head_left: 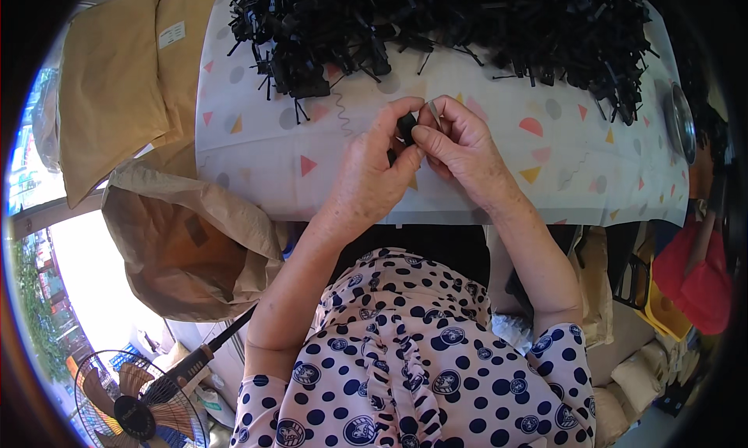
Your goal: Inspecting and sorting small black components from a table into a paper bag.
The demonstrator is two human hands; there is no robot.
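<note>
My left hand [366, 175] is closed around a small black plastic part [406, 127], held above the near half of the table. Pressed close beside it, my right hand [466, 148] pinches a thin greyish sliver [435, 114] between thumb and forefinger; its kind is not clear. The two hands meet at the fingertips, and the fingers hide most of the black part. Beyond them, a large heap of black plastic parts [312, 47] with thin protruding stems covers the far side of the table.
A patterned cloth [265, 175] covers the table. An open brown paper sack [195, 191] stands at its left corner, below stacked brown sacks [117, 82]. A fan [134, 413] is at lower left. A round metal dish [682, 123] sits at the right edge, near a red cloth [693, 276].
</note>
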